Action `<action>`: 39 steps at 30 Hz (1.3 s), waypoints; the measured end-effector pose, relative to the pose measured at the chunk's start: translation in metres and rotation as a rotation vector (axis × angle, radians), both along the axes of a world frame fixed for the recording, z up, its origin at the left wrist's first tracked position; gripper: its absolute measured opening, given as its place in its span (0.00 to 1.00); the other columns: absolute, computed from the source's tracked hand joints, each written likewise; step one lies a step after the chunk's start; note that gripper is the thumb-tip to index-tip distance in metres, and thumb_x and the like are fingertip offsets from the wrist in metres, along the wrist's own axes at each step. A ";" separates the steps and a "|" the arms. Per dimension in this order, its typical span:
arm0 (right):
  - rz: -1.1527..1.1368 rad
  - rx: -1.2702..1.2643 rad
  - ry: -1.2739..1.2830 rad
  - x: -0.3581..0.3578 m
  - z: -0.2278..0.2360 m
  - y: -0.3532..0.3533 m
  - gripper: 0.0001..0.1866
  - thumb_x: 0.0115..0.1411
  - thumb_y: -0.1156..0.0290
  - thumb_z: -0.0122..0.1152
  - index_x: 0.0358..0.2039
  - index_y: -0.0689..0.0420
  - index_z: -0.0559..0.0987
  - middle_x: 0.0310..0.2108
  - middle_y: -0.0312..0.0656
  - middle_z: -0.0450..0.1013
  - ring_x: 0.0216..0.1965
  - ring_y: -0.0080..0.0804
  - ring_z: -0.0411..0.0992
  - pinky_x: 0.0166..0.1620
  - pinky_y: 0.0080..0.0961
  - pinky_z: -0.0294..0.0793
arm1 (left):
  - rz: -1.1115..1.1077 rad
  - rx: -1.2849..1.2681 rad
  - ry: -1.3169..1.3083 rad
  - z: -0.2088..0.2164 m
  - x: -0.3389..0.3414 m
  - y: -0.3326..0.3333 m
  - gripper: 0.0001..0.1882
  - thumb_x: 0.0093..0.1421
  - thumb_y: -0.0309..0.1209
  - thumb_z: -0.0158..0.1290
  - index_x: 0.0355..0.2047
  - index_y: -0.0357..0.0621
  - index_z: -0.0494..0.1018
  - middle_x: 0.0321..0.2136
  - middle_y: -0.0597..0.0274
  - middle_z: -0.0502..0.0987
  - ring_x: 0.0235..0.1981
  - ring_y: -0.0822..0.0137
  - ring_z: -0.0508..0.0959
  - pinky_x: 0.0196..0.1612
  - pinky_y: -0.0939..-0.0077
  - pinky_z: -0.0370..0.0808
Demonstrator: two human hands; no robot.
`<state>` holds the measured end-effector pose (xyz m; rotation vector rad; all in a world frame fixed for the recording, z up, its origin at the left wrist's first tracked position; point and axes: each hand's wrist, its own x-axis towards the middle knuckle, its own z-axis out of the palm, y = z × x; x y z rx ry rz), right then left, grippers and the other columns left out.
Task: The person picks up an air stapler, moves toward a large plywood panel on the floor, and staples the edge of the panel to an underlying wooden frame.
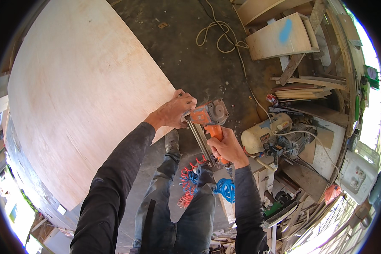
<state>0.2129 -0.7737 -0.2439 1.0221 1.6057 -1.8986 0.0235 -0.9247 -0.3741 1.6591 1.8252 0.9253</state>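
My right hand (228, 148) is wrapped round the handle of an orange nail gun (203, 115), with its long metal magazine angled down toward my legs. Its nose end lies close to the corner of a large, pale plywood sheet (80, 89) on the left. At that corner my left hand (175, 111) is closed over the edge, its fingers curled beside the tool's nose. Whether those fingers also pinch a small piece there is hidden. Below the gun hang a coiled red air hose (186, 186) and a coiled blue hose (225, 189).
A cream air compressor (262, 136) stands on the right, with a pale hose running from it. Behind it are a wooden drawer-like box (279, 37) with a blue paint mark and stacked wood strips (302, 92). Scrap wood lies at lower right. A loose cable (219, 31) crosses the dark floor.
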 end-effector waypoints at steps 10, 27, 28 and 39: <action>0.044 0.362 -0.016 0.056 0.008 -0.001 0.12 0.57 0.74 0.59 0.39 0.67 0.76 0.17 0.43 0.71 0.15 0.32 0.69 0.22 0.32 0.69 | -0.061 -0.081 -0.021 -0.001 -0.003 -0.002 0.23 0.38 0.28 0.64 0.37 0.44 0.72 0.50 0.56 0.73 0.56 0.52 0.69 0.65 0.52 0.56; -0.068 0.880 -0.260 0.280 0.024 -0.036 0.16 0.52 0.69 0.63 0.40 0.62 0.77 0.25 0.58 0.75 0.27 0.59 0.75 0.33 0.47 0.73 | 0.419 -0.276 0.427 -0.003 0.082 -0.162 0.32 0.63 0.36 0.56 0.66 0.42 0.64 0.72 0.46 0.52 0.74 0.48 0.51 0.69 0.41 0.47; -0.067 0.824 -0.299 0.281 0.020 -0.041 0.18 0.52 0.68 0.63 0.43 0.61 0.77 0.27 0.60 0.76 0.30 0.63 0.76 0.35 0.49 0.74 | 0.433 -0.325 0.427 -0.001 0.088 -0.181 0.33 0.64 0.36 0.56 0.68 0.42 0.62 0.73 0.45 0.50 0.74 0.47 0.49 0.69 0.41 0.45; 0.097 0.683 -0.001 0.248 -0.025 -0.116 0.14 0.55 0.67 0.65 0.37 0.62 0.74 0.27 0.62 0.75 0.33 0.67 0.75 0.33 0.53 0.73 | 0.946 -0.600 0.531 0.026 0.145 -0.318 0.43 0.66 0.49 0.52 0.73 0.43 0.49 0.74 0.40 0.40 0.75 0.42 0.44 0.69 0.39 0.44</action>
